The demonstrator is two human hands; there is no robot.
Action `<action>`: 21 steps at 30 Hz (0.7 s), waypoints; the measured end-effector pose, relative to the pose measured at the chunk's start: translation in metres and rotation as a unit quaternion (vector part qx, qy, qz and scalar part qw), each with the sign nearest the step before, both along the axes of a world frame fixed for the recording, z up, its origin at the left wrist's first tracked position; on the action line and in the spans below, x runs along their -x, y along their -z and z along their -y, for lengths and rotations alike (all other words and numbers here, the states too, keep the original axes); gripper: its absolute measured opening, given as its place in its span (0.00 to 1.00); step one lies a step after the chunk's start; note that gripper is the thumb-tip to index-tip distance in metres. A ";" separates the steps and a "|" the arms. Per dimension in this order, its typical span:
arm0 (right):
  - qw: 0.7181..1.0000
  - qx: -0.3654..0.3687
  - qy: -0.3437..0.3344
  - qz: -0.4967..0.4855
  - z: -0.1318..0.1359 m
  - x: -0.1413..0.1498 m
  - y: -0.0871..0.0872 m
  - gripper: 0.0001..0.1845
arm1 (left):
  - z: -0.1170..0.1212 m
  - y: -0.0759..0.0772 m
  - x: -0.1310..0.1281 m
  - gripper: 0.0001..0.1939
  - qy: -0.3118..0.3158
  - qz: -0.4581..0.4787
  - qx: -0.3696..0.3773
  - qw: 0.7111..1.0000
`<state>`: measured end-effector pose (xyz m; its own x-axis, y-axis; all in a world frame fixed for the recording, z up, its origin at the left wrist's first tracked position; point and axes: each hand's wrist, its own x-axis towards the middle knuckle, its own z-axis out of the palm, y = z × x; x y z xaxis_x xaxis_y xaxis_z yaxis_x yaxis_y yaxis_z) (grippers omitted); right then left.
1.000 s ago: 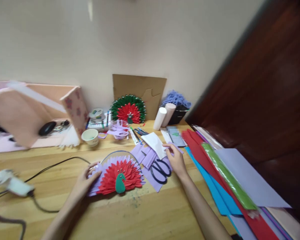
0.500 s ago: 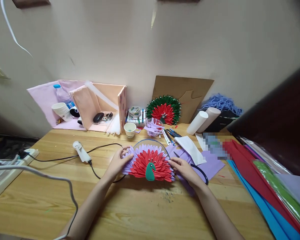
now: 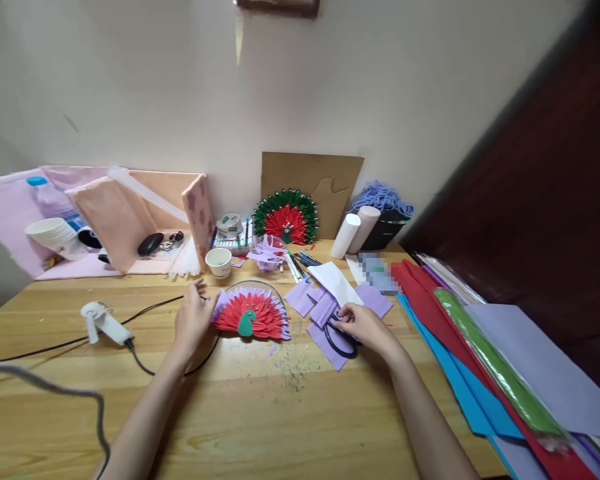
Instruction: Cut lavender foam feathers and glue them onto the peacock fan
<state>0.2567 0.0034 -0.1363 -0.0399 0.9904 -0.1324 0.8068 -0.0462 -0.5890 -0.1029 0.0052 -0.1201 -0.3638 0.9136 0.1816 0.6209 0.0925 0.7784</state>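
A paper peacock (image 3: pixel 247 323) with red and lilac feathers lies flat on the table, a clear round edge showing behind it. My left hand (image 3: pixel 193 317) is at its left side, fingers apart, the thumb by the lilac feathers; whether it touches them I cannot tell. Over to the right, my right hand (image 3: pixel 367 328) has its fingers closed on the black-handled scissors (image 3: pixel 341 343). The scissors rest over pieces of lilac paper (image 3: pixel 329 347), their blades partly hidden under a strip. A folded white sheet (image 3: pixel 336 283) lies just beyond that hand.
Behind stand a green-and-red peacock (image 3: pixel 286 217), a paper cup (image 3: pixel 219 263) and a bowl of lilac scraps (image 3: pixel 267 253). A white glue gun (image 3: pixel 105 323) with its black cord is at left. Coloured paper sheets (image 3: pixel 460 353) and a green packet (image 3: pixel 495 363) cover the right side.
The peacock, held in both hands before, now lies on the table. My right hand has left its edge and taken hold of the scissors. The view has turned right.
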 end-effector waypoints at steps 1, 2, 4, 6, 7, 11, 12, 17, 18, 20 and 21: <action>1.000 0.000 -0.010 0.019 0.002 -0.001 0.003 0.09 | 0.000 -0.003 -0.012 0.27 -0.015 -0.086 -0.040 0.995; 0.999 -0.009 -0.012 0.042 0.004 0.000 0.005 0.09 | 0.000 -0.005 -0.027 0.25 0.004 -0.132 -0.055 0.990; 0.996 -0.029 0.003 0.081 0.007 0.005 0.009 0.09 | -0.004 -0.007 -0.065 0.21 0.152 -0.164 -0.020 0.975; 0.993 -0.039 0.008 0.108 0.009 0.010 0.011 0.09 | -0.013 -0.001 -0.106 0.16 0.228 -0.171 0.005 0.959; 0.993 -0.044 0.001 0.112 0.009 0.011 0.010 0.10 | -0.020 0.003 -0.125 0.15 0.240 -0.177 0.014 0.954; 0.994 -0.058 -0.056 0.069 0.009 -0.002 0.004 0.12 | -0.053 0.023 -0.167 0.12 0.242 -0.205 0.062 0.946; 0.995 -0.063 -0.065 0.050 0.009 -0.007 0.002 0.13 | -0.059 0.025 -0.169 0.10 0.243 -0.206 0.075 0.945; 0.992 0.004 -0.092 -0.082 0.015 -0.042 -0.007 0.14 | -0.073 0.012 -0.158 0.05 0.274 -0.187 0.100 0.938; 0.989 0.048 -0.097 -0.100 0.018 -0.050 -0.009 0.12 | -0.073 0.005 -0.155 0.06 0.281 -0.179 0.095 0.938; 0.980 0.122 -0.110 -0.112 0.026 -0.064 -0.014 0.08 | -0.074 -0.009 -0.147 0.07 0.294 -0.158 0.080 0.939; 0.976 0.142 -0.116 -0.121 0.030 -0.069 -0.017 0.08 | -0.075 -0.016 -0.143 0.08 0.297 -0.145 0.072 0.941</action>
